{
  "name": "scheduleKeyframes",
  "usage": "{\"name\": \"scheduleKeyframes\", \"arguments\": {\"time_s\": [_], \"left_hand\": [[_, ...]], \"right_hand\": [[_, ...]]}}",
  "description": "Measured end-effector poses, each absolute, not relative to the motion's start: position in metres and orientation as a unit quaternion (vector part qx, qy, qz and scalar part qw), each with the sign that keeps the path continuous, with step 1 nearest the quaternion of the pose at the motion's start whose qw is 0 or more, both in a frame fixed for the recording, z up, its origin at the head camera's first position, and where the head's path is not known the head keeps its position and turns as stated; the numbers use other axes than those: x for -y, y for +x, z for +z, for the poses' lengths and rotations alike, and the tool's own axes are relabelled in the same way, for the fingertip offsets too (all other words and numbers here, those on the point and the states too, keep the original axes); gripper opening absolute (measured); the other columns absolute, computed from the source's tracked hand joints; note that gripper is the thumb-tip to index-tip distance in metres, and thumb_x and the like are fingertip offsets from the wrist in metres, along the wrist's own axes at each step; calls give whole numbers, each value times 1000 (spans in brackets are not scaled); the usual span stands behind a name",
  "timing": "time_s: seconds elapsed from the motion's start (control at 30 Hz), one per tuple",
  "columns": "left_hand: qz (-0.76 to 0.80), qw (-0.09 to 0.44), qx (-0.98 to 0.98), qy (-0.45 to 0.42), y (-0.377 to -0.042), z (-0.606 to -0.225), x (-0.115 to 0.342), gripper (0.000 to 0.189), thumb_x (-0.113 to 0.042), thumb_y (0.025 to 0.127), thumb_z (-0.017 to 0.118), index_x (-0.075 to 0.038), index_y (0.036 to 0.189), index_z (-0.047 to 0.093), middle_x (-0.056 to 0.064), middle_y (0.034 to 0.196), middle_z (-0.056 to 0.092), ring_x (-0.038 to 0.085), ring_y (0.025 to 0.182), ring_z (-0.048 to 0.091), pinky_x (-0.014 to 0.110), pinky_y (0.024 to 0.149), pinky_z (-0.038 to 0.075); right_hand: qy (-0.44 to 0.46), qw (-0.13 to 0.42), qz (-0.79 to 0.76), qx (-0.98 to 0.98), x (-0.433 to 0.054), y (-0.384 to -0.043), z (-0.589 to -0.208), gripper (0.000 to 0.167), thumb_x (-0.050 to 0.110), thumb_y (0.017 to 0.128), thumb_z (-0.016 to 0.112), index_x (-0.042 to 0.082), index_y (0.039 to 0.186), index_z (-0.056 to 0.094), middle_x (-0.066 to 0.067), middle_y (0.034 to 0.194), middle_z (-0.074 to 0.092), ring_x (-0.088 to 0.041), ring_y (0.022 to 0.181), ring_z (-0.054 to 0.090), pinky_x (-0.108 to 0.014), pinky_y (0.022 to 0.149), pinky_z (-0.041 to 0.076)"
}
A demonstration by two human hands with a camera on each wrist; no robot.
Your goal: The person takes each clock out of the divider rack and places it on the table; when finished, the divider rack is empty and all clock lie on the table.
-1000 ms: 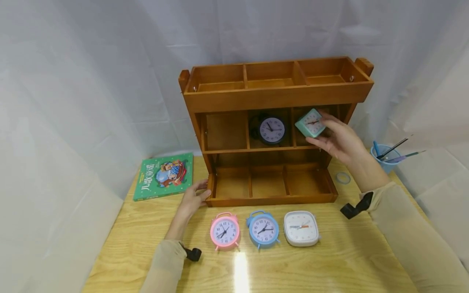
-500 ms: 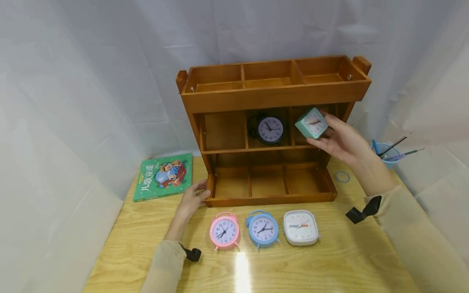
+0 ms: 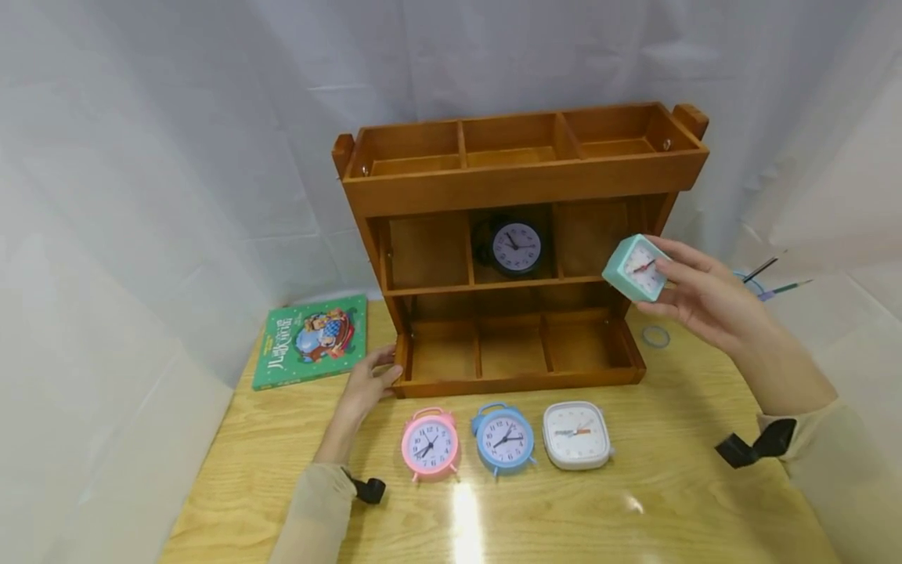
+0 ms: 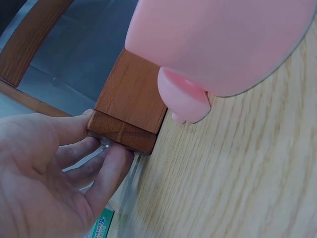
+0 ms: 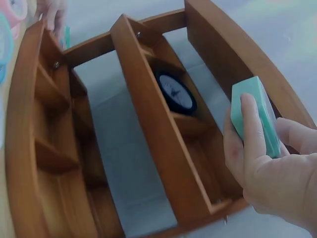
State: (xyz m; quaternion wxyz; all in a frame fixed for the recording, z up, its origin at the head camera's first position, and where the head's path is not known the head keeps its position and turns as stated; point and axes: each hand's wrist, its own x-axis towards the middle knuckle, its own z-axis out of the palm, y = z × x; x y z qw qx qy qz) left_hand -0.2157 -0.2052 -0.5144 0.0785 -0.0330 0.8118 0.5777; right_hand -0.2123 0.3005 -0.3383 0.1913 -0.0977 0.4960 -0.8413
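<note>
Table [image 3: 564, 513], teal clock [image 3: 636, 269] in right hand [image 3: 713, 301]

A small mint-green clock [image 3: 636, 268], boxy with rounded edges, has a white square face with a red hand showing on it. It is tilted, its face turned outward, pinched in the fingers of the right hand [image 3: 715, 301], raised in front of the shelf's right end. The shelf [image 3: 521, 186] is brown wood and stands upright on the surface [image 3: 564, 517], with three tiers, each divided into three compartments; the top and bottom ones form shallow trays. The left hand [image 3: 368, 385] grips its lower left front corner.
</note>
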Motion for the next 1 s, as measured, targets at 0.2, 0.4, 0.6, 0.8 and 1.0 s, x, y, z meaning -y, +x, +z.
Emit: {"name": "scheduleKeyframes", "arguments": {"time_s": [0.2, 0.4, 0.6, 0.8, 1.0], "left_hand": [[577, 81, -812, -33, -215, -516, 206, 54, -7, 108, 57, -1, 159, 42, 31, 154, 48, 49, 135, 57, 51, 102, 61], [579, 79, -811, -35, -215, -515, 206, 54, -7, 107, 58, -1, 159, 42, 31, 154, 49, 49, 135, 58, 51, 102, 61], [580, 78, -810, -35, -215, -515, 207, 54, -7, 107, 58, -1, 159, 43, 31, 154, 49, 49, 135, 58, 50, 101, 61], [582, 80, -809, -33, -215, -515, 207, 54, -7, 107, 58, -1, 159, 43, 31, 154, 49, 49, 135, 58, 49, 100, 62], [576, 82, -813, -34, -215, -514, 207, 54, -9, 108, 58, -2, 159, 43, 30, 154, 49, 48, 135, 58, 51, 102, 61]], "right_hand": [[-130, 244, -780, -561, -335, -196, -361, 47, 1, 113, 37, 22, 146, 63, -4, 129, 69, -23, 108, 75, -40, 85, 67], [-164, 302, -612, -712, -357, -181, -403, 45, 7, 113, 45, 25, 151, 59, -1, 123, 70, -17, 103, 75, -43, 83, 67], [-134, 340, -543, -756, -351, -168, -453, 46, 17, 111, 51, 8, 156, 48, -8, 129, 60, -15, 93, 70, -47, 82, 67], [-141, 349, -531, -759, -346, -162, -475, 48, 18, 110, 54, -5, 152, 47, -13, 135, 54, -15, 88, 67, -45, 77, 68], [-171, 370, -531, -743, -346, -163, -483, 48, 16, 112, 51, -11, 151, 43, -11, 117, 58, -16, 92, 66, -40, 74, 68]]}}
